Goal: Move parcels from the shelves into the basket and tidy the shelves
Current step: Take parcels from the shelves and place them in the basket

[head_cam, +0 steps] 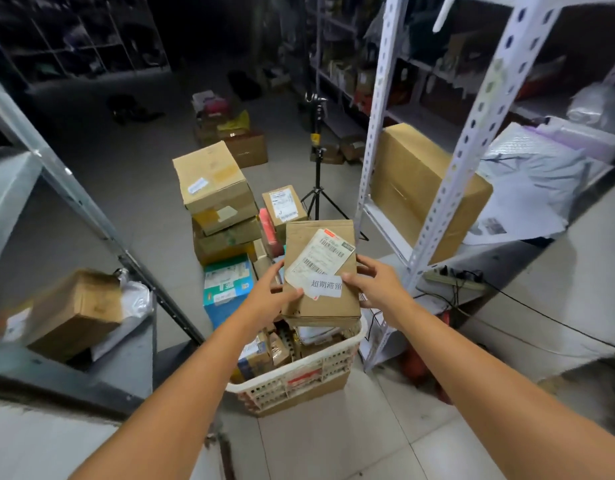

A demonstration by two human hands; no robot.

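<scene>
Partly hidden basket under brown parcel, left hand and right hand in grip on it.

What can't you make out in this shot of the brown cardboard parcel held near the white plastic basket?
Head view only:
- Basket contents: the brown cardboard parcel, held by the left hand and right hand, covers part of the white perforated plastic basket.
- White shipping label on the parcel: print too small to read.
- Dark far shelves: too dim to tell items.
- Parcel's underside: faces away.
</scene>
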